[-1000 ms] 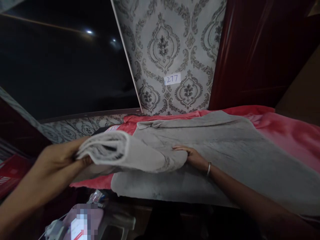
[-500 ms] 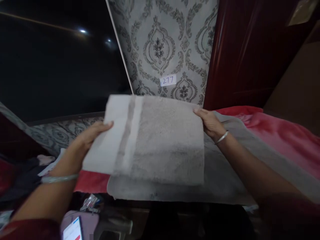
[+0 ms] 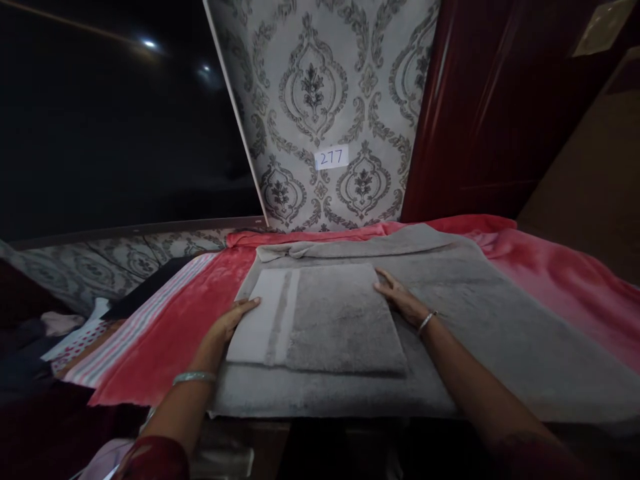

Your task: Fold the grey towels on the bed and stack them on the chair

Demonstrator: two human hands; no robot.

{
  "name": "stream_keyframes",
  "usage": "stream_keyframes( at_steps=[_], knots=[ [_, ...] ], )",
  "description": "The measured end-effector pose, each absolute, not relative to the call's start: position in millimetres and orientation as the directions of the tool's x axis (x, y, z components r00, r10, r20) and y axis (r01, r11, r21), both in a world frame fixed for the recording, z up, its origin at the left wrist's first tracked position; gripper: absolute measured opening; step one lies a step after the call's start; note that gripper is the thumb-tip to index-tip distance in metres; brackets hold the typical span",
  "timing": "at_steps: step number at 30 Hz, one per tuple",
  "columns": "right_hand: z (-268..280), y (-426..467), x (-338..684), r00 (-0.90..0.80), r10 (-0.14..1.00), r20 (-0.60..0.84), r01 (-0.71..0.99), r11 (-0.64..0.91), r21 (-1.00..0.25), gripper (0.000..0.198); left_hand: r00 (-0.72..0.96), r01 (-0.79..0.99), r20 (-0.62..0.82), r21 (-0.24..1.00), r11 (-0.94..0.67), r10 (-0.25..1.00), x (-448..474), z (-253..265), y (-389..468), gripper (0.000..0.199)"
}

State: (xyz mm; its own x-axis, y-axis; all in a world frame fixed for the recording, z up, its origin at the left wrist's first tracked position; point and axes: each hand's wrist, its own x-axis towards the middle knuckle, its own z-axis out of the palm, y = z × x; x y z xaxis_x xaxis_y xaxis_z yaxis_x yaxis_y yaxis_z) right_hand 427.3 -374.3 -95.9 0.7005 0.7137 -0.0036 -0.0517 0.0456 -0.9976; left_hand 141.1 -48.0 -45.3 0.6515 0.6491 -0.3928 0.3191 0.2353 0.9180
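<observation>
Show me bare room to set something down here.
Widest: gray blanket between right forearm and pink-red cloth beyond. Smaller: red cloth between striped strip and left hand. Crowded: center, folded towel flanked by that hand and the right hand; far left, around the dotted cloth.

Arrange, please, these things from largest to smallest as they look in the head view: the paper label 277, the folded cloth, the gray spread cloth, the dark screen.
1. Gray spread cloth and dark screen: too alike to rank; the picture's edge cuts the screen.
2. Folded cloth
3. Paper label 277
</observation>
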Motion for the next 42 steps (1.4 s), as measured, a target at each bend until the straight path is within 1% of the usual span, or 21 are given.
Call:
stream_keyframes(
  at_steps=[3,6,8,13,16,18,21,23,25,28,29,31,32,33,34,35,36,38,39,40,42],
  knots=[
    [-97,-374,424,0.654,0.754,0.064,0.009,0.077,-0.997,0.095,0.647,0.314,-0.344,0.933,0.173,0.681,142,-43,-54,0.054],
    [-97,-372,420,0.646,0.762,0.053,-0.015,0.083,-0.996,0.103,0.633,0.300,-0.306,0.944,0.139,0.711,140,-37,-59,0.062],
    [-95,-370,418,0.665,0.744,0.065,0.001,0.087,-0.996,0.105,0.652,0.280,-0.285,0.952,0.125,0.702,139,-30,-61,0.065],
    [-65,-374,426,0.739,0.659,0.142,0.077,0.126,-0.989,0.100,0.753,0.191,-0.192,0.979,0.069,0.629,143,-3,-65,0.064],
    [-43,-386,438,0.759,0.631,0.158,0.077,0.154,-0.985,0.092,0.765,0.136,-0.144,0.989,0.061,0.628,150,4,-69,0.068],
    [-40,-395,445,0.773,0.614,0.159,0.069,0.168,-0.983,0.089,0.769,0.116,-0.131,0.991,0.065,0.626,156,-2,-73,0.070],
    [-61,-404,448,0.793,0.602,0.094,0.041,0.100,-0.994,0.086,0.778,0.191,-0.186,0.980,0.056,0.600,164,-27,-81,0.073],
    [-85,-405,447,0.800,0.598,0.048,0.030,0.041,-0.999,0.080,0.776,0.206,-0.181,0.978,0.029,0.605,168,-45,-85,0.075],
    [-107,-406,446,0.812,0.581,0.049,0.047,0.018,-0.999,0.073,0.784,0.178,-0.150,0.984,0.013,0.603,170,-58,-84,0.079],
    [-124,-410,452,0.822,0.566,0.069,0.091,-0.011,-0.996,0.066,0.794,0.204,-0.167,0.979,0.004,0.584,166,-63,-73,0.079],
    [-123,-412,456,0.816,0.574,0.070,0.110,-0.036,-0.993,0.064,0.778,0.234,-0.162,0.972,-0.039,0.608,166,-60,-67,0.076],
    [-114,-413,465,0.806,0.587,0.079,0.196,-0.139,-0.971,0.061,0.703,0.324,-0.082,0.921,-0.216,0.707,168,-51,-59,0.070],
    [-104,-411,469,0.811,0.576,0.105,0.273,-0.213,-0.938,0.061,0.662,0.374,-0.006,0.869,-0.324,0.749,172,-45,-58,0.068],
    [-92,-407,472,0.816,0.557,0.153,0.365,-0.292,-0.884,0.061,0.642,0.412,0.076,0.805,-0.427,0.763,180,-39,-59,0.067],
    [-79,-398,473,0.812,0.541,0.218,0.462,-0.368,-0.807,0.062,0.653,0.424,0.151,0.739,-0.523,0.743,191,-33,-62,0.066],
    [-64,-387,472,0.790,0.542,0.286,0.552,-0.426,-0.717,0.063,0.689,0.406,0.211,0.680,-0.610,0.693,205,-27,-69,0.064],
    [-50,-373,468,0.748,0.569,0.342,0.633,-0.454,-0.627,0.063,0.745,0.361,0.253,0.626,-0.692,0.617,221,-22,-77,0.062],
    [-29,-341,455,0.641,0.664,0.383,0.755,-0.459,-0.468,0.061,0.849,0.273,0.265,0.521,-0.809,0.457,255,-18,-99,0.061],
    [-24,-325,446,0.615,0.693,0.376,0.782,-0.475,-0.405,0.059,0.880,0.252,0.249,0.476,-0.843,0.404,270,-19,-111,0.062],
    [-24,-312,436,0.609,0.708,0.358,0.790,-0.504,-0.349,0.057,0.899,0.254,0.224,0.433,-0.865,0.376,283,-21,-122,0.062],
    [-35,-295,418,0.634,0.708,0.311,0.773,-0.577,-0.263,0.053,0.910,0.311,0.161,0.344,-0.886,0.382,299,-31,-140,0.061]
  ],
)
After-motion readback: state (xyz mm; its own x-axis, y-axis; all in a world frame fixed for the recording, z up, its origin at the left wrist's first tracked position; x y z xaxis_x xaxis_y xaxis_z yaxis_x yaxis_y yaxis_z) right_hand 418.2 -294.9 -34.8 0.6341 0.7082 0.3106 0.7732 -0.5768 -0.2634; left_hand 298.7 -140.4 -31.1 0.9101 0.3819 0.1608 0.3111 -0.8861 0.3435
